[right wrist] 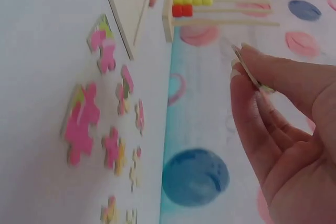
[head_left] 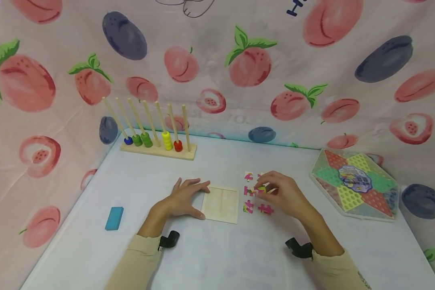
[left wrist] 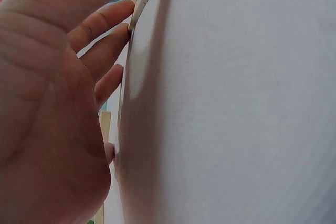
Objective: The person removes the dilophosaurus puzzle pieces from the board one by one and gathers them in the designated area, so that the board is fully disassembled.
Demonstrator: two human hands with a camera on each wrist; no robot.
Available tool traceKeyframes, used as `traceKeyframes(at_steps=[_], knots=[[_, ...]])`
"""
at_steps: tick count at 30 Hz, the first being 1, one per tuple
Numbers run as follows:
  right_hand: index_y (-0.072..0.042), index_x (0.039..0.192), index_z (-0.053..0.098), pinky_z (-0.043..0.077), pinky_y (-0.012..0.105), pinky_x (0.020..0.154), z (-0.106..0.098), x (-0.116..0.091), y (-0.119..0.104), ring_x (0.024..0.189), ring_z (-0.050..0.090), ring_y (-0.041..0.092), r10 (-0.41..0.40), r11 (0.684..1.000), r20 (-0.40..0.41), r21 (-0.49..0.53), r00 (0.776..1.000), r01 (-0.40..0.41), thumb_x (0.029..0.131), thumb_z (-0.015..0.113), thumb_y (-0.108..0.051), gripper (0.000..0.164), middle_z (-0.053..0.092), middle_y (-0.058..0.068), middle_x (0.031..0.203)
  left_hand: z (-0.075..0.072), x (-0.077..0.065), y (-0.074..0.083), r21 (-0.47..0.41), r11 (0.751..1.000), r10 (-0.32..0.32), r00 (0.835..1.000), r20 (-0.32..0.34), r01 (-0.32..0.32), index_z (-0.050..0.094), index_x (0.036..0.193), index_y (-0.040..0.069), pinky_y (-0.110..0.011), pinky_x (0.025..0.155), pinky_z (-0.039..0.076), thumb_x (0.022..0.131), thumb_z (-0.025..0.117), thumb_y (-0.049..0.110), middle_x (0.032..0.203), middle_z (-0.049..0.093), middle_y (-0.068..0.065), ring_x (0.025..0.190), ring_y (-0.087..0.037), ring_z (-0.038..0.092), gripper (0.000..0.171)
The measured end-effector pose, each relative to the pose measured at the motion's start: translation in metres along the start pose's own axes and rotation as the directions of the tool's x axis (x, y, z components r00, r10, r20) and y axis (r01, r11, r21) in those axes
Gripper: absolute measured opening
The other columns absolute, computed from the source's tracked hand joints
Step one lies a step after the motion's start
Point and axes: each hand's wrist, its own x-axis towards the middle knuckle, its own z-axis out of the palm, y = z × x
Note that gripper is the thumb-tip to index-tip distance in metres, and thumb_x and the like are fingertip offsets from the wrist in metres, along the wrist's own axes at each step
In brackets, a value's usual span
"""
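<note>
In the head view my left hand [head_left: 183, 200] is at the left side of a shallow, pale wooden puzzle tray [head_left: 221, 205]. Its thumb and index finger are spread along that side, touching near the corners. My right hand [head_left: 284, 195] pinches a small jigsaw piece [right wrist: 247, 66] between thumb and fingertips, raised above the table in the right wrist view. Below it lie several loose pink, green and yellow jigsaw pieces [head_left: 266, 209], just right of the tray. The left wrist view shows the left fingers [left wrist: 107, 51] extended, with the tray mostly hidden.
A wooden peg abacus [head_left: 157, 151] with coloured beads stands at the back left. Near the left edge lies a blue block [head_left: 114, 218]. A hexagonal Chinese checkers box [head_left: 355, 183] sits at the right. Fruit-printed cloth [head_left: 210, 64] hangs behind the white table [head_left: 217, 257].
</note>
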Motion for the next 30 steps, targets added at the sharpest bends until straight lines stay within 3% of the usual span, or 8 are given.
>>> traceKeyframes(at_steps=[5,11,18,26,30], knots=[[-0.015,0.098,0.078,0.06,0.02,0.072,-0.013,-0.016,0.013,0.083,0.07,0.012,0.079,0.997,-0.053,-0.011,0.995,-0.08,0.081,0.086,-0.014,0.019,0.075,0.0,0.099,0.001,-0.001,0.001,0.005,1.0,-0.002,1.0,-0.005,0.002,0.058,0.143,0.024,-0.066,0.127,-0.008,0.068,0.094,0.037,0.155,0.053,0.004,0.158,-0.029,0.024,0.084],[-0.014,0.101,0.075,0.058,0.022,0.061,-0.024,-0.039,0.029,0.083,0.07,0.013,0.194,0.981,-0.073,0.018,0.978,-0.193,0.086,0.083,-0.019,0.017,0.075,0.007,0.105,0.001,-0.001,0.001,0.014,1.0,-0.002,1.0,-0.011,0.002,0.058,0.142,0.024,-0.066,0.127,-0.006,0.067,0.095,0.037,0.154,0.054,0.004,0.158,-0.029,0.025,0.085],[-0.01,0.104,0.075,0.058,0.021,0.061,-0.027,-0.058,0.049,0.076,0.07,0.005,0.277,0.961,-0.032,0.016,0.96,-0.276,0.087,0.081,-0.015,0.019,0.073,0.014,0.111,0.001,-0.001,0.001,0.018,1.0,-0.004,1.0,-0.005,0.004,0.059,0.141,0.024,-0.066,0.127,-0.006,0.068,0.094,0.038,0.157,0.051,0.005,0.158,-0.028,0.025,0.083],[-0.011,0.105,0.077,0.052,0.021,0.059,-0.014,-0.065,0.06,0.072,0.067,0.009,0.471,0.882,0.034,-0.028,0.882,-0.47,0.083,0.085,-0.027,0.028,0.077,0.007,0.093,0.0,-0.001,0.001,-0.002,1.0,0.0,1.0,-0.001,0.0,0.056,0.145,0.024,-0.065,0.127,-0.008,0.068,0.094,0.037,0.153,0.055,0.005,0.159,-0.028,0.024,0.087],[-0.01,0.104,0.077,0.05,0.021,0.061,-0.005,-0.064,0.063,0.074,0.067,0.009,0.493,0.869,0.032,-0.052,0.869,-0.491,0.082,0.085,-0.028,0.03,0.076,0.01,0.101,0.001,0.0,-0.001,-0.003,1.0,-0.004,1.0,0.006,0.004,0.056,0.145,0.024,-0.065,0.127,-0.009,0.069,0.094,0.038,0.155,0.053,0.004,0.159,-0.028,0.023,0.086]])
